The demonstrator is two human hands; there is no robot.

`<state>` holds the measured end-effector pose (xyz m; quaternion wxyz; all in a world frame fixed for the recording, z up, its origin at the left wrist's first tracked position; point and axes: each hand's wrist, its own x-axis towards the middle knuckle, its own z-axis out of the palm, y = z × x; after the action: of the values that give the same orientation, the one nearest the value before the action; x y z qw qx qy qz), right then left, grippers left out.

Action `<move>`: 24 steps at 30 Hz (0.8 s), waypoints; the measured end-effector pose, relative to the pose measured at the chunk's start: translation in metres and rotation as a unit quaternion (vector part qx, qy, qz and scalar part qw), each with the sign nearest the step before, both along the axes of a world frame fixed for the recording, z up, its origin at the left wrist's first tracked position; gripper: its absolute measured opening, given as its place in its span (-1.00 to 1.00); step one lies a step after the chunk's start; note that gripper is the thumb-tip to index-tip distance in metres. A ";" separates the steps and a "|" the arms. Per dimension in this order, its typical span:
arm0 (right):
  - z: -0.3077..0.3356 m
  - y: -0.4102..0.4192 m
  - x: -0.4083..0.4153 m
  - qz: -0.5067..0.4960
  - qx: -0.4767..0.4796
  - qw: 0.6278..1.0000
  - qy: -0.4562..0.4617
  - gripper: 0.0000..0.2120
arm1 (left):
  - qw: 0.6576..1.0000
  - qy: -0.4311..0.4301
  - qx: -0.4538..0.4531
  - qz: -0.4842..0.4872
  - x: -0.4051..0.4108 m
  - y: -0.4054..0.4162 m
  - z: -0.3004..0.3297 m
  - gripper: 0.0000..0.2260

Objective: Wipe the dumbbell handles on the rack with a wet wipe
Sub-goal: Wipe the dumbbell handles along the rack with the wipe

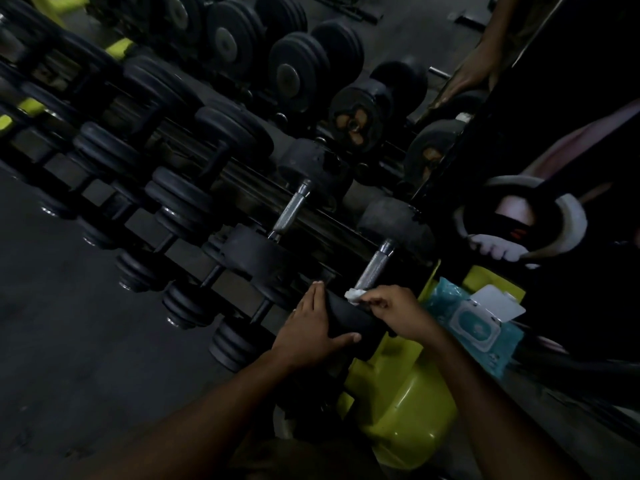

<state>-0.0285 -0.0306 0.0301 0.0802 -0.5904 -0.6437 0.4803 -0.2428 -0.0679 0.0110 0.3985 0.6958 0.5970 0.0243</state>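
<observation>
From the head view we're looking down a dim gym, and the action is at the near end of the rack (242, 199), right by its yellow-green end frame (398, 403). The left hand (313, 323) lies with straight fingers along the side of the black weight head (346, 320) of the nearest dumbbell, thumb pressed along the head's near edge, steadying it. The right hand (394, 310) has its fingers curled, pinching a bunched white wet wipe (353, 294), and that wipe sits right at the lower end of the knurled steel handle (372, 268), where the handle meets the weight head. So the wipe is in contact at the bottom of the bar, with the bright metal above it bare. Just beside the right wrist, a teal wipes pack (479, 329) lies with its white lid flipped open, ready for a fresh sheet. The neighbouring dumbbell's handle (292, 209) sits next along the rack, with no hand on it, and beyond it the rows of bigger black dumbbells (225, 140) run off into the gloom. Whether any of those are already clean can't be told in this light. My read: one handle is in hand and the long line remains, so most of the job looks to lie ahead.
</observation>
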 end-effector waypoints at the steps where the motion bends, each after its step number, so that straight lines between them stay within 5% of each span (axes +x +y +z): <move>1: 0.002 0.000 0.003 -0.003 -0.009 1.000 -0.011 -0.64 | 1.000 -0.004 -0.006 -0.003 -0.001 0.002 0.001 0.13; 6: 0.011 0.014 0.005 -0.024 0.048 0.995 -0.089 -0.88 | 1.000 -0.003 -0.017 -0.012 -0.018 0.022 0.020 -0.21; 8: 0.021 0.024 -0.002 -0.059 0.070 0.994 -0.061 -0.91 | 1.000 -0.013 0.026 0.005 -0.031 0.031 0.033 -0.42; 13: 0.045 0.053 -0.053 -0.111 0.120 0.985 0.058 -0.94 | 0.985 -0.016 0.144 0.092 -0.074 0.058 0.054 -0.51; 18: 0.044 0.090 -0.112 -0.152 0.136 0.971 0.123 -0.92 | 0.979 0.070 0.120 0.150 -0.113 0.084 0.055 -0.36; 24: 0.020 0.128 -0.171 -0.041 0.206 0.978 0.001 -0.76 | 0.991 0.064 0.021 0.112 -0.141 0.113 0.033 0.03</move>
<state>-0.2000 0.0974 0.0502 0.2205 -0.5868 -0.7039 0.3340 -0.3840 0.0448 0.0438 0.3401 0.6325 0.6949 0.0370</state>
